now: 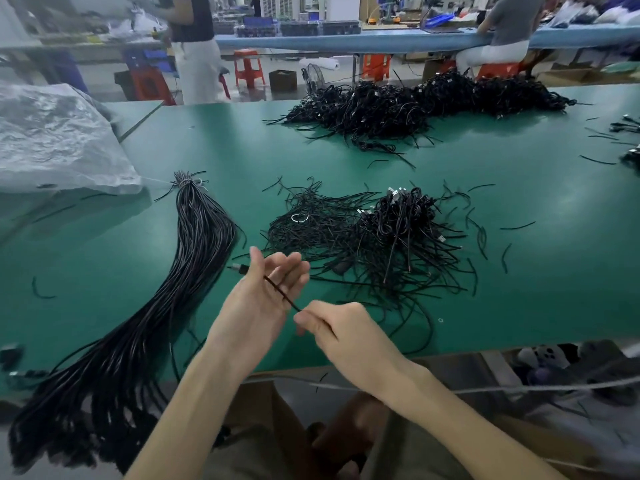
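Observation:
A thin black cable (277,289) with a metal plug at its left end (238,267) runs across the palm of my left hand (258,299), whose fingers are spread and nearly straight. My right hand (341,332) pinches the same cable just to the right, fingers curled round it. Both hands hover above the near part of the green table (519,289). A long tied bundle of black cables (180,271) lies to the left and hangs over the table's front edge. A loose heap of short black ties and coiled cables (374,233) sits just beyond my hands.
A large pile of black cables (415,102) lies at the far side. A clear plastic bag (52,140) covers the left corner. Stray ties are scattered on the right. Two people, red stools and blue benches are behind the table. A cardboard box stands below the front edge.

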Action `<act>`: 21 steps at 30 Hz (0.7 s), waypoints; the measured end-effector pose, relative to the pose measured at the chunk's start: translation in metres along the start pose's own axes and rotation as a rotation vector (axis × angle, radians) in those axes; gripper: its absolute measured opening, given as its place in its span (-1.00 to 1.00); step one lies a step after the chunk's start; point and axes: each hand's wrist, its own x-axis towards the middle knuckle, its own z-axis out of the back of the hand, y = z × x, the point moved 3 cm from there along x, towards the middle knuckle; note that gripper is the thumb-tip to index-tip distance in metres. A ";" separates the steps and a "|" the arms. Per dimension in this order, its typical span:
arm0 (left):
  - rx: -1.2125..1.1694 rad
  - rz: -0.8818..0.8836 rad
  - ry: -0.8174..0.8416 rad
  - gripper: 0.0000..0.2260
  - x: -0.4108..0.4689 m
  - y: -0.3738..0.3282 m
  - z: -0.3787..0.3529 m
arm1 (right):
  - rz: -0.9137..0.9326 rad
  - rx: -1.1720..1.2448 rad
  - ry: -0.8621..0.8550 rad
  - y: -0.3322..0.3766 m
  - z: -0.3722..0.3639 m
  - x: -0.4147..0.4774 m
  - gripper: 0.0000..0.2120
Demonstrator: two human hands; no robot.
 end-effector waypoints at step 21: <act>0.135 0.007 0.254 -0.37 -0.003 0.006 -0.023 | 0.231 0.028 -0.359 0.024 0.014 0.001 -0.55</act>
